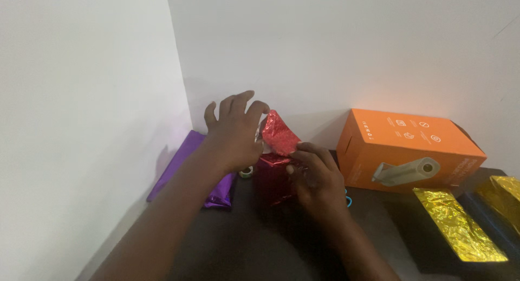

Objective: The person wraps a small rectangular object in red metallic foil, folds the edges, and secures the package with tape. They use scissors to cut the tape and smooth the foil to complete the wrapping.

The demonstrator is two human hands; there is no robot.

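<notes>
The left hand [233, 137] hovers over a small box wrapped in red foil [273, 178], its fingers [238, 103] spread wide and gripping nothing firmly; the thumb side appears to touch the loose red foil flap [279, 132] that stands up between the 2 hands. The right hand [319, 178] lies against the box's right face, fingers curled and pressing the foil against it, so the box sits directly under and between both sets of fingers on the dark table [260, 243].

The main risk, as I judge it, is the flap: it stands upright and uncreased, and with the left fingers open it could spring back or crumple. Thin metallic foil also tears easily if pulled taut over a box corner. If the right fingers ease off, the wrap on that face could loosen and slide.

Just below the left fingers a small roll of tape [246, 171] lies half hidden and could be knocked. To the left of the left fingers lies purple foil [187, 164]; right of the right fingers stand an orange carton [406, 148] and, farther off, gold foil sheets [460, 224], clear of both hands.
</notes>
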